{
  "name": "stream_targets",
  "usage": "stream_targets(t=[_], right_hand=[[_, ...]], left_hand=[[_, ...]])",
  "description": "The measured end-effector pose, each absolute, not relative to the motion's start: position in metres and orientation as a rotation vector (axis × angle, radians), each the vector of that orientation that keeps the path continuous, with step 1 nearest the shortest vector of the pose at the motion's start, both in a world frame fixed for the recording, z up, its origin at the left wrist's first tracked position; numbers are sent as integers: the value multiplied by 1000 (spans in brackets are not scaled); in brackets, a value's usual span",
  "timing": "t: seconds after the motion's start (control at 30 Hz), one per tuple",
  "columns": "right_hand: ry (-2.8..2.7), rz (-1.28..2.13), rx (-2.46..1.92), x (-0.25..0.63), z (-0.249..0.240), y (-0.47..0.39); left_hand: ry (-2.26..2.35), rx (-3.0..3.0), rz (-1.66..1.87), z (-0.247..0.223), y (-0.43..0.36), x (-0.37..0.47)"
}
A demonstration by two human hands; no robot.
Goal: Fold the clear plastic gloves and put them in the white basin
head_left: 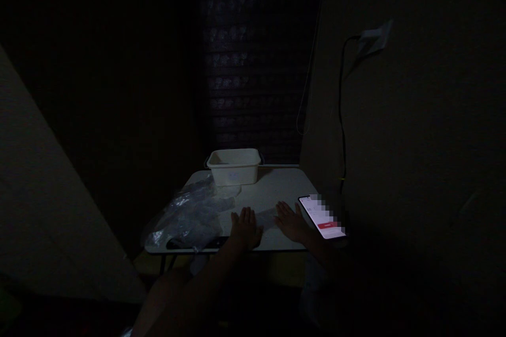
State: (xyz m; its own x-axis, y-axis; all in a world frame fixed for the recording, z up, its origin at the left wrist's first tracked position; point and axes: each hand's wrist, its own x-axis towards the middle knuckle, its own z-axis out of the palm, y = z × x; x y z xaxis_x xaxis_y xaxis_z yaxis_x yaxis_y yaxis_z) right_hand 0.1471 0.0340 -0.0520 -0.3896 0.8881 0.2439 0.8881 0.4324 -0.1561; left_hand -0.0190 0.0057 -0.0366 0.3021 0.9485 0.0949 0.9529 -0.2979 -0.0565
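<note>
On a small white table (272, 184), my left hand (245, 227) lies palm down with its fingers stretched forward. My right hand (291, 221) rests flat to the right of it, fingers spread and pointing left and away. Between the two hands is a thin, flat, greyish clear sheet (267, 218), perhaps plastic; the dim light hides its detail. The right hand touches or overlaps its right end. Left of my left hand spreads a heap of crumpled clear plastic bags (190, 210).
A white plastic tub (235, 171) with side handles stands at the table's back. By the right edge lies a lit phone (322, 217). A black cable (340, 110) hangs from a wall outlet (373, 38). A dark blind (249, 63) covers the back. The room is very dark.
</note>
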Motion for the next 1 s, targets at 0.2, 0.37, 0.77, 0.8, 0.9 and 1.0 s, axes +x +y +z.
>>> stream_targets(t=[0.2, 0.37, 0.77, 0.8, 0.9, 1.0], right_hand=[[-2349, 5, -1580, 158, -54, 42], [-2330, -50, -1627, 160, -55, 45], [-2154, -202, -1741, 172, -34, 52], [-2169, -182, -1714, 169, -31, 52], [-2289, -115, -1588, 154, -27, 47], [-2450, -110, -1430, 133, -33, 37]], left_hand=[[-1799, -2450, -50, -39, 7, -21], [-1774, -2455, -86, -38, 5, -21], [-1808, -2472, -118, -35, 6, -23], [-1800, -2473, -143, -35, 7, -23], [-1752, -2501, -179, -36, 9, -25], [-1652, -2557, -150, -40, 11, -26]])
